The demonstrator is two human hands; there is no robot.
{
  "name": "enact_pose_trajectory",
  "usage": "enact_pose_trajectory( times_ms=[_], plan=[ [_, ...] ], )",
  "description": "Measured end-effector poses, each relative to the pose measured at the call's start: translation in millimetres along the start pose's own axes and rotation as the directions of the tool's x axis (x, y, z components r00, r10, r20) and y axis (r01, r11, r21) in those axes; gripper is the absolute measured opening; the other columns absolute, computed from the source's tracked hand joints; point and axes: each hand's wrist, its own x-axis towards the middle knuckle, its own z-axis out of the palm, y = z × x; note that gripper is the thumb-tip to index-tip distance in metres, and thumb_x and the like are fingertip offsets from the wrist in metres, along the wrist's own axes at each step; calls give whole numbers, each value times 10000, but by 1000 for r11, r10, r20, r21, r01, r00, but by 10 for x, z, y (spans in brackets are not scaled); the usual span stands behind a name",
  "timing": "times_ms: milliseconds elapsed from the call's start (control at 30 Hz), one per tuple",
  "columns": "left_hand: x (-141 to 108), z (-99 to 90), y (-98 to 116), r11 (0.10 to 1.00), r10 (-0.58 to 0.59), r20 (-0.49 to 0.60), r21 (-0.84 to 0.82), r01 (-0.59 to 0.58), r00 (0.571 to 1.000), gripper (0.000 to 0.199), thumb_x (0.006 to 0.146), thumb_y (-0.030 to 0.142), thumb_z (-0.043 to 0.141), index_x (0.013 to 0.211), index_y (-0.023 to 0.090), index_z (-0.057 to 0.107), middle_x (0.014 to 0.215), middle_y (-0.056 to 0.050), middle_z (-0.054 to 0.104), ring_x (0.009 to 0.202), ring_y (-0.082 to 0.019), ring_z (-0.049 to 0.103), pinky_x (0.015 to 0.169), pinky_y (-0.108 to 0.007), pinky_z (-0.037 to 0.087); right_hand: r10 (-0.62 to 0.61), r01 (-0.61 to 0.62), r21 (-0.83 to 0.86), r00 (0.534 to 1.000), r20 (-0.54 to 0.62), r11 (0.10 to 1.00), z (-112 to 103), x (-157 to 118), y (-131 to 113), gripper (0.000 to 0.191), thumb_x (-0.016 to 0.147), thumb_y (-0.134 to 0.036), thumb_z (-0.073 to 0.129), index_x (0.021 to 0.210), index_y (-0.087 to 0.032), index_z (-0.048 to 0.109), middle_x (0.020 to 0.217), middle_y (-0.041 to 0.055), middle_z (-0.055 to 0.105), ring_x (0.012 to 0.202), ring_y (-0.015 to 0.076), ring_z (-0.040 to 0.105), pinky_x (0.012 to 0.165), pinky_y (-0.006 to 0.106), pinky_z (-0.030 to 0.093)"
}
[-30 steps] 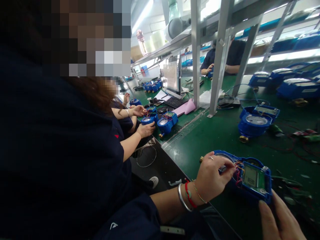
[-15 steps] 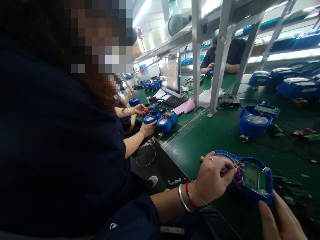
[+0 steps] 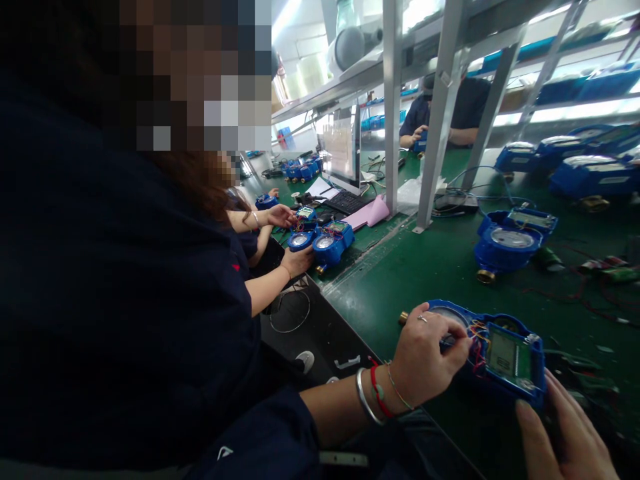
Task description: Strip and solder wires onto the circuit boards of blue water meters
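A blue water meter (image 3: 505, 387) with a round dial and a brass pipe end lies at the bench's near edge. Its opened housing shows a green circuit board with a lit display (image 3: 509, 352). Thin red and orange wires (image 3: 479, 350) come out beside the board. My left hand (image 3: 427, 353), wearing a ring and bracelets, reaches over the dial, with thumb and forefinger pinched on the wires; the exact tips are hard to make out. At the lower right, my right hand (image 3: 565, 427) grips the housing's end, thumb on the near side, some fingers hidden.
Another opened blue meter (image 3: 510, 240) stands farther back, with more meters (image 3: 595, 177) behind it. Loose wires and parts (image 3: 605, 267) lie at right. Metal shelf posts (image 3: 440, 127) rise from the green bench. At left, a co-worker's hands (image 3: 297, 260) handle a meter beside a monitor (image 3: 343, 147).
My hands and the meter keep nearly the same place; the digits on its display look different. The co-worker at left has shifted slightly, and their meter's display now shows more clearly.
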Motion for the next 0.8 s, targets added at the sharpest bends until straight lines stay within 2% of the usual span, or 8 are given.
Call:
enact_pose_trajectory(
  times_ms=[167,233,333,400,600,800],
  plan=[
    [-4,-12,2,1000,-18,2,-24,18,1000,69,895,248,593,872,184,604,900,-12,700,887,-159,646,1149,-423,307,-115,112,-31,979,-166,993,-42,80,-243,721,897,-616,414,1432,-135,456,1456,146,456,1315,391,445,1067,608,368],
    [-5,-15,0,999,-18,3,-27,18,1000,68,896,245,589,874,183,604,898,-14,697,887,-161,644,1150,-426,306,-208,204,-43,963,-169,978,-36,113,-287,680,905,-573,445,1424,-134,463,1438,152,475,1298,375,470,1062,582,392],
    [-6,-10,-8,1000,-7,-2,-24,7,1000,58,891,236,591,874,180,597,886,-15,691,886,-164,642,1145,-423,310,-379,379,-33,915,-138,925,5,150,-268,590,921,-472,484,1411,-143,477,1419,152,496,1289,360,485,1057,569,404],
    [-9,-3,-11,1000,-5,-11,-23,5,1000,46,884,226,595,873,181,593,880,-13,688,876,-164,641,1137,-424,317,-441,441,-32,885,-149,897,44,162,-214,547,928,-406,495,1415,-155,477,1420,145,498,1293,358,482,1060,576,396],
    [-21,6,-9,999,-25,-27,-50,23,999,53,869,222,618,855,182,586,867,-11,687,852,-161,641,1107,-415,346,-480,486,-30,848,-224,873,140,173,-52,538,898,-252,563,1427,-205,479,1390,113,539,1251,345,527,1063,566,394],
    [-35,1,0,997,-41,-31,-72,39,999,59,862,212,631,842,176,589,848,-5,680,838,-153,635,1113,-406,341,-501,502,-55,836,-224,863,130,159,-18,544,892,-253,571,1425,-194,485,1379,117,550,1223,350,548,1051,565,406]
  ],
)
